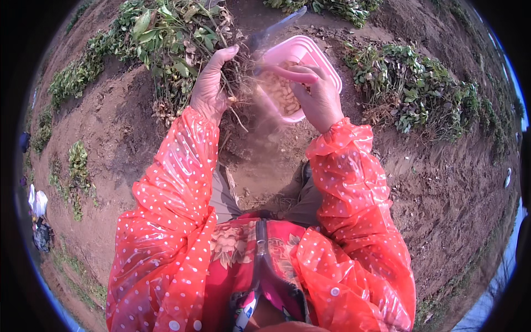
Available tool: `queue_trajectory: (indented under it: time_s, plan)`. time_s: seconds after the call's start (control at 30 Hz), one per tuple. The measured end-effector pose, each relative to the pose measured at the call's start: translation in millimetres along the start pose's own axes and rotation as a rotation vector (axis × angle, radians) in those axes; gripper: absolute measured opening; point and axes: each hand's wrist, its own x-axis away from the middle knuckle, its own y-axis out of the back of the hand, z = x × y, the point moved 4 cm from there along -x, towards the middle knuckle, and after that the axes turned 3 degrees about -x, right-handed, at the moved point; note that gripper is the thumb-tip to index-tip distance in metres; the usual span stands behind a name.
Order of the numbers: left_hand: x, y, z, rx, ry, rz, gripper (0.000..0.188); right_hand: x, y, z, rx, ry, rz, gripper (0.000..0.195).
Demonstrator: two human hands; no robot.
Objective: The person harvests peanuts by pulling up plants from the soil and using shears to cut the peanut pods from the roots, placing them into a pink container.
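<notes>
My left hand grips a bunch of uprooted peanut plants near their stems. Thin roots and a few pods hang by the palm. My right hand is closed around a curved pink handle over a pink plastic basin. The far end of the handle blurs among the roots; I cannot tell whether it belongs to a tool or to the basin. Shelled-looking pale peanut pods lie in the basin, partly hidden behind the right hand. Dust blurs the air between my hands.
A blurred bluish object lies beyond the basin. Heaps of peanut plants rest on the soil at the right and far left. A white bag-like thing and a dark bundle sit at the left rim.
</notes>
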Motion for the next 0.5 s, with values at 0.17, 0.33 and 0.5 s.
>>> queue_trajectory:
  time_s: [0.17,0.33,0.5]
  plan:
    - [-9.0,7.1,6.6,-0.147,0.13,0.083,0.029,-7.0,15.1,1.5,-0.9,-0.415,0.124,0.041]
    - [-7.5,3.5,29.2,-0.393,0.054,0.055,0.033,10.7,-4.5,19.7,-0.372,-0.294,0.213,0.05]
    - [6.7,-6.9,34.2,-0.368,0.245,0.182,0.037,20.0,-3.8,23.1,-0.31,-0.245,0.184,0.059]
